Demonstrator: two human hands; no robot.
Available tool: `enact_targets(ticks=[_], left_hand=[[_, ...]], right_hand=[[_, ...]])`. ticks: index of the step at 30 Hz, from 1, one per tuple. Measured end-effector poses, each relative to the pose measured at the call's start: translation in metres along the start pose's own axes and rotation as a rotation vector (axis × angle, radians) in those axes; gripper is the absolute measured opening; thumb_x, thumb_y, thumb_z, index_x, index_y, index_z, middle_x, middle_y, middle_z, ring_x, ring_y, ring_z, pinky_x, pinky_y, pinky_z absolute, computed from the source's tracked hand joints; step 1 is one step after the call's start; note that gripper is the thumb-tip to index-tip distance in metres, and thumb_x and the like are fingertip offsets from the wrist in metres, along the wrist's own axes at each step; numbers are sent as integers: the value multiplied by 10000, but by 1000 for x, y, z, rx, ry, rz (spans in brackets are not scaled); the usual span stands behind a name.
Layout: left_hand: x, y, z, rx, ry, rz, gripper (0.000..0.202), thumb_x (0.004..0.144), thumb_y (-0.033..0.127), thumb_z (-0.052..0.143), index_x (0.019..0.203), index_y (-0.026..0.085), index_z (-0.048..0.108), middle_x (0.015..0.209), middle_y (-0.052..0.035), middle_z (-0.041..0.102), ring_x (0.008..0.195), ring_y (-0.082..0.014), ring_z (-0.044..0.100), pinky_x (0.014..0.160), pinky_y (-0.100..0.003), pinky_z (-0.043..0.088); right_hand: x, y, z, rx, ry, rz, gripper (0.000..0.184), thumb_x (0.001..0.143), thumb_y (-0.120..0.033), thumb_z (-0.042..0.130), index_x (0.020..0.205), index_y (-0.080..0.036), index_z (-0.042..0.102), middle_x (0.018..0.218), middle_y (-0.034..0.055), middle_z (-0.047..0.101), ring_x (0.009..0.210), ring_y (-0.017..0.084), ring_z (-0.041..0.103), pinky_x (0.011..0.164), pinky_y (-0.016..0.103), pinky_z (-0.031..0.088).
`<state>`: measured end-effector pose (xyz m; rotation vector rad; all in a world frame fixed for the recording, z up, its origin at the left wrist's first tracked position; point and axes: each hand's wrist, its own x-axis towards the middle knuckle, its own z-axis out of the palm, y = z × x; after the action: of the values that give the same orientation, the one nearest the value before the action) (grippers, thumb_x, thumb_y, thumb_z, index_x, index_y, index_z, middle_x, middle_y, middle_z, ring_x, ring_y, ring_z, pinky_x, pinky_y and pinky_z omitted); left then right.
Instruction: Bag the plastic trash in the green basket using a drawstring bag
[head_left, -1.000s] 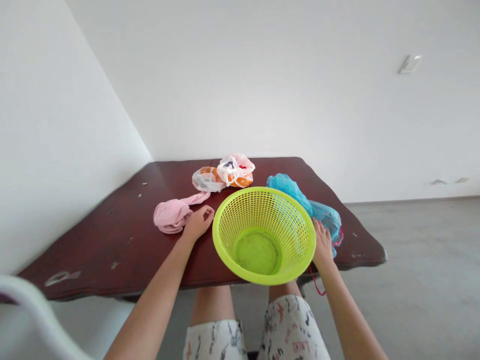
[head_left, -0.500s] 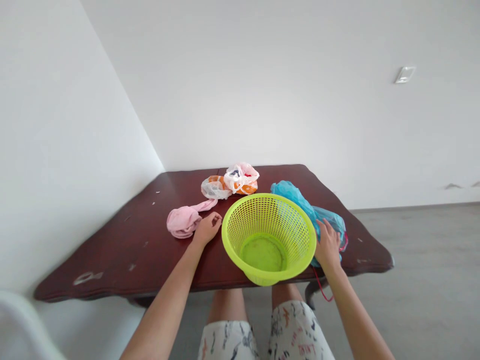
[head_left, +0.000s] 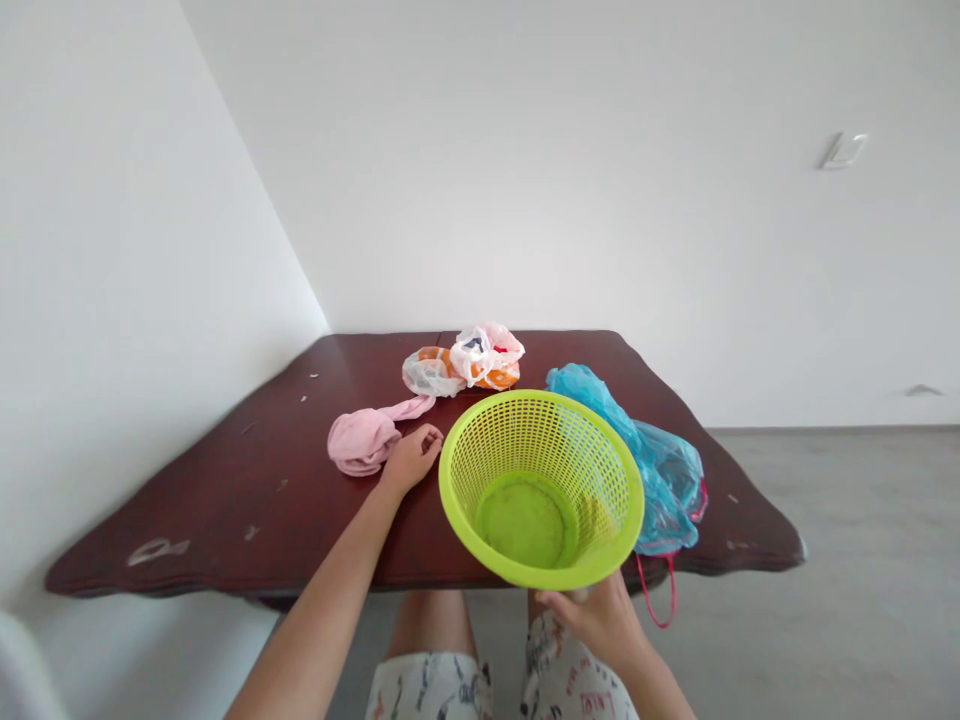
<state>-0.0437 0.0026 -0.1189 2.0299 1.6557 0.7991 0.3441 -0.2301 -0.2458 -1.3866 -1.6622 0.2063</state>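
A lime-green plastic mesh basket stands at the table's front edge, its inside showing and nothing in it. My right hand is against its near right side, below the rim, thumb showing and most fingers hidden behind the wall. Left of the basket, my left hand rests on the table, fingers curled in, with nothing visible in them. Its back side lies close to a bundled pink cloth. A crumpled blue plastic bag with a pink drawstring lies right of the basket, the string hanging over the edge.
Farther back on the dark red wooden table lie a white-and-orange plastic bag and a pinkish plastic bag with items inside. White walls border the table's back and left. A grey floor shows at right.
My right hand has left the blue bag and moved down and left to the basket's near side. The basket has shifted slightly toward me. My left hand stays put.
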Motion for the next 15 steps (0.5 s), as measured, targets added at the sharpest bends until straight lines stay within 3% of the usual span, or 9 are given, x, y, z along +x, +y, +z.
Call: enact_targets(ticks=[5, 9, 12, 15], left_hand=[[4, -5, 3, 21, 8, 5, 112, 1061, 340, 713, 1097, 255, 777, 1037, -83, 885, 983, -289, 822, 936, -387, 607], [6, -13, 5, 42, 16, 27, 214, 1059, 380, 685, 1164, 248, 816, 1089, -90, 908, 1082, -316, 849, 1020, -413, 652], [9, -18, 7, 69, 20, 45, 319, 1022, 351, 657, 1252, 225, 838, 1236, -126, 926, 1224, -366, 843, 1112, -486, 669], [13, -23, 9, 98, 25, 48, 338, 1008, 317, 627, 1229, 218, 864, 1370, -171, 909, 1341, -429, 814, 1200, -590, 649]], right_hand=[[48, -19, 4, 35, 45, 88, 1381, 881, -620, 1016, 1956, -354, 191, 1857, 248, 491, 1739, 594, 496, 1329, 879, 521], [79, -40, 5, 129, 4, 137, 870, 1064, -541, 853, 1829, -352, 486, 1761, 195, 594, 1688, 471, 582, 1393, 777, 512], [88, -50, 1, 309, -66, 160, 582, 1156, -493, 732, 1702, -306, 663, 1621, 192, 730, 1479, 401, 762, 1254, 668, 669], [100, -44, -26, 479, -85, 288, 508, 1161, -561, 740, 1582, -279, 769, 1466, 175, 845, 1251, 353, 869, 1000, 527, 782]])
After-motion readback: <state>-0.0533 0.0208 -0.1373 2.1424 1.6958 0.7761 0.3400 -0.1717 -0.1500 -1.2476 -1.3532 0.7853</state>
